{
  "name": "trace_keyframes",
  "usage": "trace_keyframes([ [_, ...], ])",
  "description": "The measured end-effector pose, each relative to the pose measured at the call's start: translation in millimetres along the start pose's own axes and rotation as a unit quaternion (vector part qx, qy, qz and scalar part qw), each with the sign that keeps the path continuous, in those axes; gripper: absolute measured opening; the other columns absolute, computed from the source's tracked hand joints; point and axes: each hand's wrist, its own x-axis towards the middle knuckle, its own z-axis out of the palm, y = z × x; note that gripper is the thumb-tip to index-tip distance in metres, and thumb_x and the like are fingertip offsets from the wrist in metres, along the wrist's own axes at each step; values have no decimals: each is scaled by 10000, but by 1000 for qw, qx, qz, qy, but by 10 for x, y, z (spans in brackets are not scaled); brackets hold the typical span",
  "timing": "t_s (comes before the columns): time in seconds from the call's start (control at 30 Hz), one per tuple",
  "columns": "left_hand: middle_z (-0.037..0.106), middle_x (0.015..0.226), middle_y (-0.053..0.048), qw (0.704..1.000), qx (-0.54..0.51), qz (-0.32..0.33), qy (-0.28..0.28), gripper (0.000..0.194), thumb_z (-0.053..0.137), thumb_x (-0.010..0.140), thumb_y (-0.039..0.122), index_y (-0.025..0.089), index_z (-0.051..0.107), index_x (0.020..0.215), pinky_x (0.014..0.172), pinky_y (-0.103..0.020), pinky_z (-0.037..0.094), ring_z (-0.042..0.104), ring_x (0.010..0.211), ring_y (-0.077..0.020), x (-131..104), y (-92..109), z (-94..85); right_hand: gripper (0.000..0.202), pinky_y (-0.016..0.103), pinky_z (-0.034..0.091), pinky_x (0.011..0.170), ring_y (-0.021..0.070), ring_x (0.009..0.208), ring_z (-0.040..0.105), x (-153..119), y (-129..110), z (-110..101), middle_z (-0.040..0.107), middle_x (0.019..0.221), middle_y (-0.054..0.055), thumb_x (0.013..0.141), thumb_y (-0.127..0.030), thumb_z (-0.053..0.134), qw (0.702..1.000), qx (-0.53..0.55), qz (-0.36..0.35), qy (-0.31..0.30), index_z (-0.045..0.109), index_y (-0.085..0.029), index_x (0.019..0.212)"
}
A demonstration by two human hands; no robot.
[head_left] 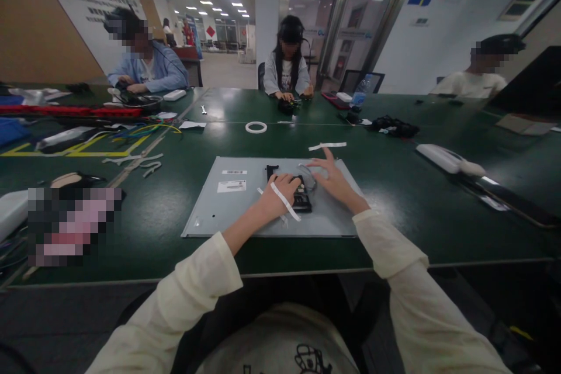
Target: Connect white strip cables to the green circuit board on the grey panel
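Note:
My left hand [280, 191] lies over a black plastic part with small electronics in it [302, 201], fingers curled onto its top. Across the back of that hand runs a white strip of tape [286, 201]. My right hand [335, 180] is held just right of the part, fingers spread. Another short white tape strip [328, 146] sits at the tip of its index finger, apparently stuck there. Thin grey wires [310, 175] loop from the part toward the right hand. Beneath everything lies a flat grey metal panel [236, 210] bearing two white labels [232, 186].
Beyond the panel lies a white tape roll [256, 127] on the green table [385, 187]. Cut tape scraps [151, 168] and a blurred pink item [83, 222] are left. A white device [442, 158] and black cables [392, 127] lie right. Three people sit around the table.

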Motion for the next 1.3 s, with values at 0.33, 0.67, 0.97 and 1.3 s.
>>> trace_keyframes([
  [0.33,541,1159,-100,1000,-1,11,27,301,434,767,86,180,474,1050,961,-415,339,465,1134,-228,-21,-23,20,648,381,434,861,215,944,581,21,302,-118,634,961,80,855,-260,417,988,-142,-49,-25,145,-159,1435],
  [0.67,546,1134,-95,999,-17,19,35,309,437,754,79,182,479,1042,940,-409,346,472,1118,-231,-6,-47,65,700,369,434,829,220,884,585,26,313,-181,639,899,79,803,-182,421,983,-180,1,23,128,-124,1436],
  [0.97,560,1107,-85,998,-7,25,48,301,436,750,76,183,478,1028,919,-390,363,492,1096,-221,-2,-66,93,689,373,435,830,244,963,559,12,285,-313,592,1070,119,796,-229,449,959,-248,85,109,169,-124,1417],
  [1.3,565,1101,-79,998,-3,23,50,307,432,747,76,187,483,1029,915,-385,367,492,1092,-216,-1,-65,108,643,397,449,758,292,906,598,-97,96,-339,556,1077,168,850,-325,450,901,-359,225,93,191,-157,1415],
])
